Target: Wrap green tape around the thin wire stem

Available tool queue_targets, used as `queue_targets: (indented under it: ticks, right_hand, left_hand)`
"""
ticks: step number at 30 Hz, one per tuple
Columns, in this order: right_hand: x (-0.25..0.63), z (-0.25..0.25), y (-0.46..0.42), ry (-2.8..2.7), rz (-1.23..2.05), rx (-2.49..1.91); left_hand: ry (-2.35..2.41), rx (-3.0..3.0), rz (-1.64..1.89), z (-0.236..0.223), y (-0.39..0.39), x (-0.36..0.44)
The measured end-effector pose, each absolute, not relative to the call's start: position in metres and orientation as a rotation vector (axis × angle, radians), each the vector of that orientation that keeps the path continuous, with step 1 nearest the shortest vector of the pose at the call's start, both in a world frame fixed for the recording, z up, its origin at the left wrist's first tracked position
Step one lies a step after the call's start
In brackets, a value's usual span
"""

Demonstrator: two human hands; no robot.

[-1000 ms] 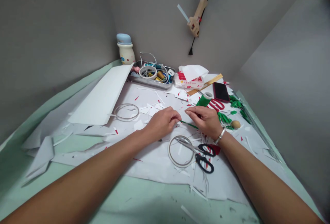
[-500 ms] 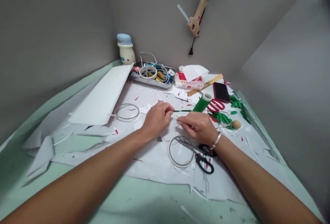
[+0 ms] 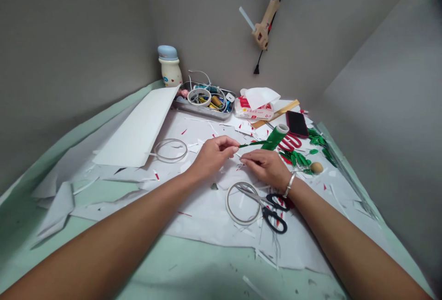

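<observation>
Between the thumb and fingertips of my left hand (image 3: 218, 152) is one end of a slim green strip (image 3: 253, 144), which points right. Its far end overlaps a tilted spool of green thread (image 3: 275, 137). My right hand (image 3: 267, 166), with a bracelet at the wrist, is just below the spool, thumb and fingers drawn together; whatever they pinch is too small to make out. Black-handled scissors (image 3: 274, 219) lie below my right hand, their blades across a ring of narrow white tape (image 3: 228, 205).
Behind are a metal tray (image 3: 207, 110) of craft supplies, a tissue pack (image 3: 253, 108) and a phone (image 3: 297, 124). Green leaves (image 3: 300, 158), a round ball (image 3: 316, 167) and red-handled scissors (image 3: 290, 142) lie right. A white sheet (image 3: 134, 129) rests left. A glue gun (image 3: 262, 35) hangs on the wall.
My left hand has turned slightly and shifted right, lifting the green strip. The fingers of my right hand have moved a little right, away from my left hand. The spool leans slightly further right.
</observation>
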State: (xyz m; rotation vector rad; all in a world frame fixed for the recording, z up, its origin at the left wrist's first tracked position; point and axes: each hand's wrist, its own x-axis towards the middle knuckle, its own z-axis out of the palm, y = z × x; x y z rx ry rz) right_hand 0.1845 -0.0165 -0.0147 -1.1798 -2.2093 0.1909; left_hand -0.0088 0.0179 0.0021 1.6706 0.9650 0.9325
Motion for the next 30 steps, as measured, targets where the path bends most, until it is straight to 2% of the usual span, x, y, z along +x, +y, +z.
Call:
queue_targets:
  ticks: [7, 11, 16, 21, 26, 30]
  right_hand:
    - [0.175, -0.004, -0.028, -2.334, -0.123, -1.079]
    - [0.187, 0.0, -0.021, -2.12, 0.027, -1.144]
    - [0.194, -0.007, -0.013, -2.014, 0.249, -1.227]
    - [0.179, -0.012, -0.021, -2.269, 0.15, -1.148]
    - [0.174, -0.005, -0.029, -2.359, -0.091, -1.087]
    - [0.182, 0.0, -0.025, -2.186, -0.057, -1.148]
  left_hand:
    - [1.18, 2.176, 0.914, -0.007, 0.018, -0.011]
    - [0.948, 2.335, 0.753, -0.008, 0.014, -0.009]
    - [0.876, 2.009, 0.807, -0.001, 0.013, -0.007]
    - [1.019, 1.771, 0.943, 0.001, 0.016, -0.008]
    - [1.153, 2.148, 0.929, -0.004, 0.016, -0.01]
    - [1.062, 2.371, 0.809, -0.007, 0.013, -0.01]
